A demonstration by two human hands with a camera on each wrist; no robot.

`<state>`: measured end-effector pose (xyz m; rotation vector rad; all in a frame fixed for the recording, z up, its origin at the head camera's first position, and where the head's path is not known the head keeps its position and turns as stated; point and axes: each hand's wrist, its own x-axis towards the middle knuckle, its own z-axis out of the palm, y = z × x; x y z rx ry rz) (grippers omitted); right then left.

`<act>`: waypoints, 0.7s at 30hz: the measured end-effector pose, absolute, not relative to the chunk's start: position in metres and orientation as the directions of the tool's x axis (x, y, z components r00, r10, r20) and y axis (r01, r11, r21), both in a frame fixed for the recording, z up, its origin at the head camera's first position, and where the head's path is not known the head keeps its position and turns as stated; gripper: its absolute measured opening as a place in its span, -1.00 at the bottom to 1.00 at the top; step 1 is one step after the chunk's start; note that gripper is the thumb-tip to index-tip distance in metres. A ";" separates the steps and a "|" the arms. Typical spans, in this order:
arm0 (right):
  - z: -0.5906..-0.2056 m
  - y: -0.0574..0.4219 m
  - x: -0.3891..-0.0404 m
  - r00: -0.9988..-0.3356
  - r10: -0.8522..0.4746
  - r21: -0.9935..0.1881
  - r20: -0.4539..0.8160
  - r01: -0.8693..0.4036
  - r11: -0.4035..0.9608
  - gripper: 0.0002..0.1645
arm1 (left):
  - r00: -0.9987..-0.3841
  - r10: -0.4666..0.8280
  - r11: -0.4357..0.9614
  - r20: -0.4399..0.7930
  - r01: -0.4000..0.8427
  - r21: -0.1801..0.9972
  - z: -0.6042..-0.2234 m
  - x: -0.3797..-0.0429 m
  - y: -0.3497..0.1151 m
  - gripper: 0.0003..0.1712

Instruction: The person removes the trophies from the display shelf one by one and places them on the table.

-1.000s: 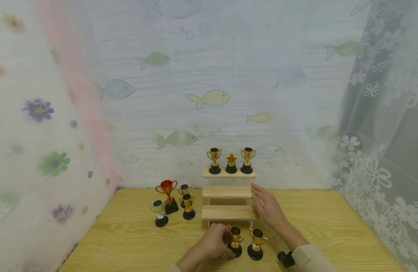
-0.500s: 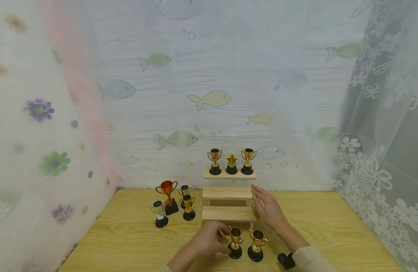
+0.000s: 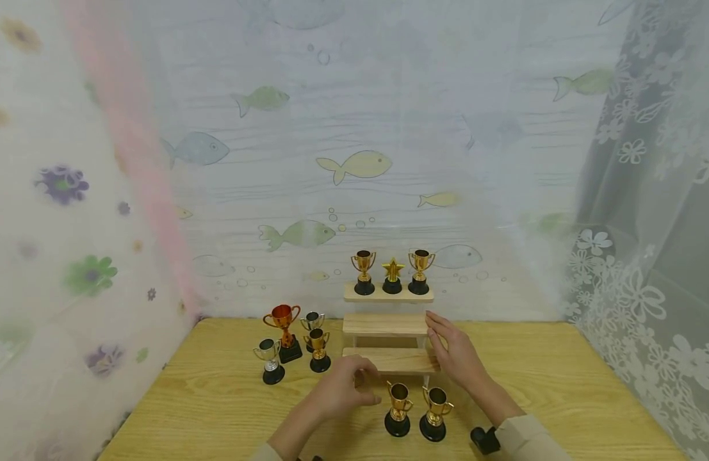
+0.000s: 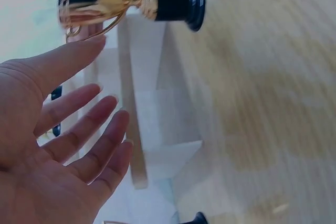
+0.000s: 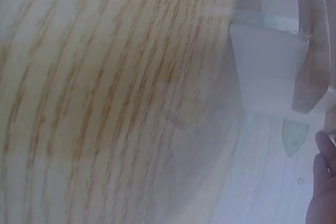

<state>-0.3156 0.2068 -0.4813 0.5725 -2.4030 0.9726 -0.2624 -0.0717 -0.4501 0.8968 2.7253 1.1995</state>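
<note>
My left hand (image 3: 341,389) holds nothing, its thumb and fingers apart, just left of a small gold trophy cup (image 3: 398,410) on a black base. In the left wrist view, the thumb tip is close to that gold cup (image 4: 131,3). A second gold cup (image 3: 436,413) stands to its right on the table. Behind them is a three-tier wooden display stand (image 3: 383,324). My right hand (image 3: 460,360) rests its extended fingers against the right ends of the two lower tiers. Two gold cups (image 3: 364,272) and a gold star trophy (image 3: 392,276) occupy the top tier.
Left of the stand, several trophies are grouped on the wood-grain table (image 3: 550,397): a bronze-red cup (image 3: 285,333), two silver cups (image 3: 269,362) and a gold cup (image 3: 318,351). A black object (image 3: 485,440) lies near the right sleeve. Fish-print sheeting (image 3: 354,128) hangs behind.
My left hand has let go of the left front gold cup and moved up and left from it. The cup stays standing in place. My right hand remains at the stand.
</note>
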 end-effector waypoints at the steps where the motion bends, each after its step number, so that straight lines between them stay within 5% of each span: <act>1: -0.481 0.207 -0.316 -0.795 -0.197 -0.523 0.573 -0.540 0.659 -0.54 | -0.836 0.509 0.538 0.207 0.496 0.681 -0.448 -0.263 -0.073 -0.63; 21: -0.483 0.206 -0.317 -0.766 -0.195 -0.493 0.613 -0.563 0.664 -0.56 | -0.882 0.228 0.544 0.412 0.466 0.697 -0.421 -0.286 -0.078 -0.22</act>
